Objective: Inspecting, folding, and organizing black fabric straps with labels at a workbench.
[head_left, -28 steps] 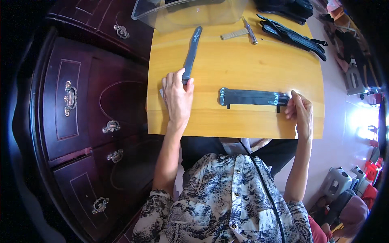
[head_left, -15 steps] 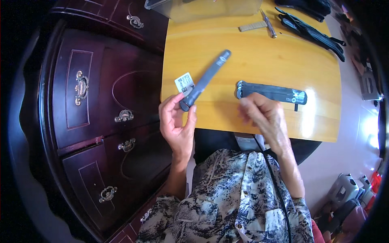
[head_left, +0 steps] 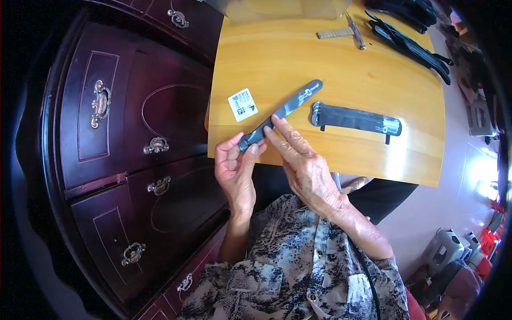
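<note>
Though near table edge [head_left: 373,174], left grip [head_left: 237,181] snug on black strap [head_left: 290,107], right grip [head_left: 313,178] atop, closure unclear, room ahead.

Fingers [head_left: 288,135] partly hide the black strap [head_left: 292,104], and the top edge crops the clear bin [head_left: 288,9].

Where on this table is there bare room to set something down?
The glossy yellow wooden tabletop is bare between the clear plastic bin and square white label, and again between the black looped straps and the flat black strap stack. It's crowded near the front-left edge, where the left grip and right grip both touch a long black strip.
</note>
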`<action>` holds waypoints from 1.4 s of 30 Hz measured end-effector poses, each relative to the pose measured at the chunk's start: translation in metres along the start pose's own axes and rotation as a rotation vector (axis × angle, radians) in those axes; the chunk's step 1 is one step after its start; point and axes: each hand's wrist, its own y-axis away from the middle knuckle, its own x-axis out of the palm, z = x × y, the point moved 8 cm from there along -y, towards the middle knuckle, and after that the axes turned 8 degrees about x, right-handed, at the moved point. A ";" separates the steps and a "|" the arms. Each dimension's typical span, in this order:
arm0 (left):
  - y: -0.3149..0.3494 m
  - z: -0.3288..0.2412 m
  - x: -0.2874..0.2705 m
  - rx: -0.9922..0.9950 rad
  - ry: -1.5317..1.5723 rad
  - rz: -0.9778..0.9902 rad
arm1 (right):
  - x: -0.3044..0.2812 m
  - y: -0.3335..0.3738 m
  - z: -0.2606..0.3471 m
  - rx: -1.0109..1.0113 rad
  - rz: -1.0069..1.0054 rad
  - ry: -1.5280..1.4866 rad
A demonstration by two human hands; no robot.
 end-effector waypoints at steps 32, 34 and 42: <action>-0.002 -0.033 0.076 0.264 -0.141 0.486 | -0.068 0.001 -0.005 0.109 -0.232 -0.475; -0.002 -0.033 0.081 0.267 0.015 0.519 | -0.069 0.001 -0.007 0.102 -0.240 -0.469; -0.005 -0.034 0.083 0.367 -0.139 0.531 | -0.074 0.002 -0.004 0.076 -0.238 -0.418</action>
